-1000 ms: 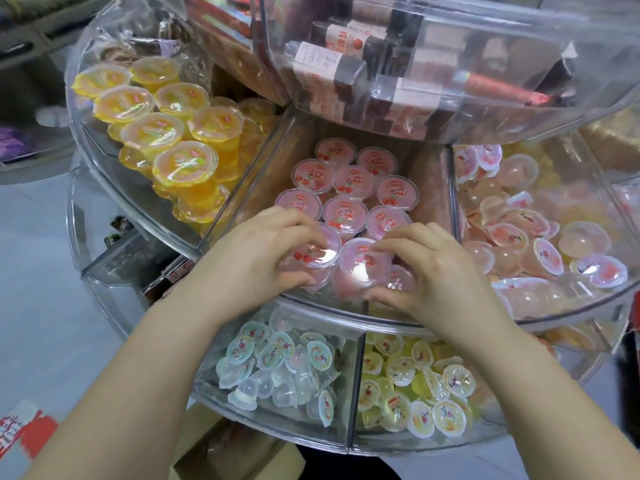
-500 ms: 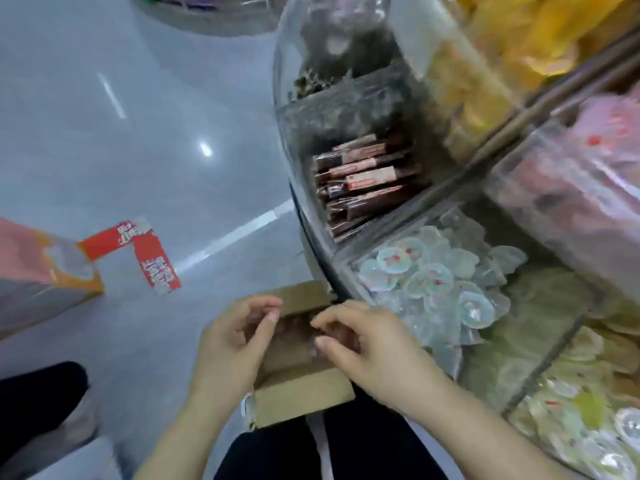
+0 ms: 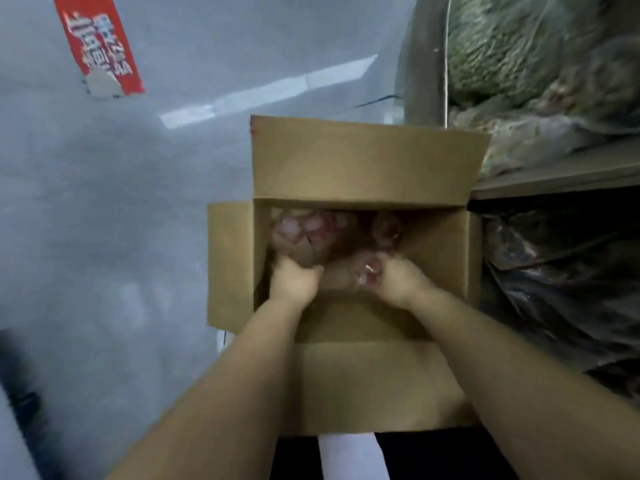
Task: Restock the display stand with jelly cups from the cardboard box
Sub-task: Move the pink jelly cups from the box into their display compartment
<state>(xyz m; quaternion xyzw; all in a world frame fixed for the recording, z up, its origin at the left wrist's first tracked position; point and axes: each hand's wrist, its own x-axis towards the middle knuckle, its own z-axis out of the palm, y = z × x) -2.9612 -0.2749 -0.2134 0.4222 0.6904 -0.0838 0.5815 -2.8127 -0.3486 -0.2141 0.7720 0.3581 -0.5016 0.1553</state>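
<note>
Gathering step: inside the cardboard box [image 3: 360, 161], the left hand [image 3: 292, 277] curls over pink jelly cups [image 3: 304, 225] (grip unclear); the right hand [image 3: 398, 278] pinches one. Next, carry them up to the stand.

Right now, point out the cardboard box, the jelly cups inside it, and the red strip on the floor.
cardboard box [image 3: 360, 161]: head view, far flap.
jelly cups [image 3: 304, 223]: head view, pink lids.
red strip [image 3: 98, 46]: head view, printed middle.

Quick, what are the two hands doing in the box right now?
Left hand: inside the cardboard box, fingers curled; what it holds cannot be told.
Right hand: curled round pink jelly cups.
</note>
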